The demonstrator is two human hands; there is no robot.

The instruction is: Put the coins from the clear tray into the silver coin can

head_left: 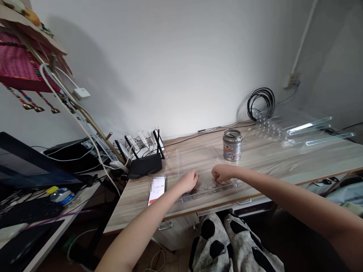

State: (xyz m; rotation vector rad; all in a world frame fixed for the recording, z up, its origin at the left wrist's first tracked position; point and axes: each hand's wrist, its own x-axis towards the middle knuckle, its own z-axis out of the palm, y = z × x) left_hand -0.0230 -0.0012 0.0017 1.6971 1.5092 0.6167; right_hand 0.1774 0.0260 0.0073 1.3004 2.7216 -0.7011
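Observation:
Both my hands rest over a clear plastic tray on the wooden desk. Several coins lie along the tray's near edge. My left hand is curled with its fingers down on the coins at the left end. My right hand is closed in a fist just above the coins; what it holds is hidden. A metal coin tin with a slot in its lid stands upright just behind my right hand.
A phone lies face up left of the tray. A black router and power strips sit at the desk's back left. Clear acrylic stands and a coiled black cable are at the back right. A monitor stands far left.

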